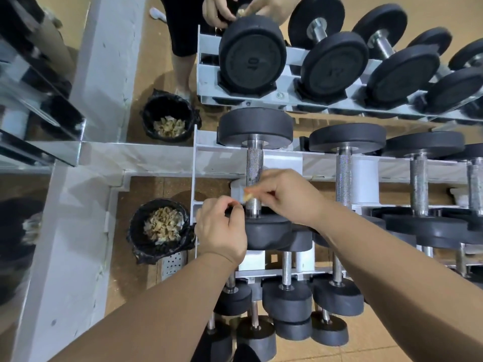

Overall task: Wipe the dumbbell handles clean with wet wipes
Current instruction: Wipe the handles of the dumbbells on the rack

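Two hands are meeting over the leftmost dumbbell (254,178) on the top tier of the rack (282,163), in the head view, the only one there is. The right hand (290,197) is pinching a small tan wipe (248,196) between thumb and forefinger, just beside the near end of the knurled handle (254,163); whether the wipe is touching the steel is too close to call. The left hand (222,228) is lying against the dumbbell's near weight head with its fingers curled and thumb meeting forefinger, but whether it is holding anything cannot be told. To the left, on the floor, a bin (136,231) with a black liner is sitting heaped with crumpled tan wads (163,227), so a good deal of wiping is probably behind. How much is left is hard to judge: the neighbouring handles (343,176) are showing bare metal with no visible mark of clean or dirty, and more dumbbells are waiting on the lower tiers. A mirror (104,74) behind the rack is doubling everything.
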Action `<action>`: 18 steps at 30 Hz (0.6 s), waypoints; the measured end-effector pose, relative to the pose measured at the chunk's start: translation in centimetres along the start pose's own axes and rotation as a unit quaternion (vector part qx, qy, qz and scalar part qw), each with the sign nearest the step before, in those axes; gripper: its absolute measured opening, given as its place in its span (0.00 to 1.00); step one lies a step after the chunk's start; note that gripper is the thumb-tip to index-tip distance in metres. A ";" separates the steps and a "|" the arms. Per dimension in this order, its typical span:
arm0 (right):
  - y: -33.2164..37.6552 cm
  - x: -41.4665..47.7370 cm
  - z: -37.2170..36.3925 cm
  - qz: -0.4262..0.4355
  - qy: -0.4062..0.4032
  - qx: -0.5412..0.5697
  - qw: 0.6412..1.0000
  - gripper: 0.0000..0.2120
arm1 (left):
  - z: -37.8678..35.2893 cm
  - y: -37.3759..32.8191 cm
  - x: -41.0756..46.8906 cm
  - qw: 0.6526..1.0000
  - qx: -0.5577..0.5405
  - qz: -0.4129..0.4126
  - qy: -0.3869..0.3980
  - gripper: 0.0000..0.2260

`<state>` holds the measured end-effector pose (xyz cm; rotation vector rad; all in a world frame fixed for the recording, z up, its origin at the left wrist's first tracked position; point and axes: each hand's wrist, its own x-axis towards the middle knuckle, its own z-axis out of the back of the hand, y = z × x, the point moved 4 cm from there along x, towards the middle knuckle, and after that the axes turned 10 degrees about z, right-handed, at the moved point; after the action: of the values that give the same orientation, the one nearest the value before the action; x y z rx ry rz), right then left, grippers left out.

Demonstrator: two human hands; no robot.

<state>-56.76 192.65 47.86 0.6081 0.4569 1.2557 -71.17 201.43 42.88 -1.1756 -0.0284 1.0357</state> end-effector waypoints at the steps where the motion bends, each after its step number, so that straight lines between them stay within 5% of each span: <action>1: -0.3 0.8 0.3 -0.007 -0.042 -0.020 0.999 0.11 | 0.0 0.0 0.0 1.000 0.006 0.007 0.006 0.13; 5: -1.5 2.4 1.1 -0.087 -0.220 -0.097 0.967 0.11 | -0.1 0.0 0.1 1.000 -0.001 0.029 0.009 0.10; 11: -0.3 -1.4 -0.8 -0.030 -0.015 0.045 0.998 0.12 | -0.1 -0.1 0.0 1.000 -0.015 0.026 -0.003 0.10; 18: 0.1 2.3 0.8 -0.084 -0.138 -0.002 0.987 0.12 | -0.2 0.1 0.2 1.000 -0.015 0.019 -0.003 0.11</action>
<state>-55.75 194.76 48.54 0.7140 0.2681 0.9936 -71.08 201.44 42.61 -1.2045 -0.0259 1.0754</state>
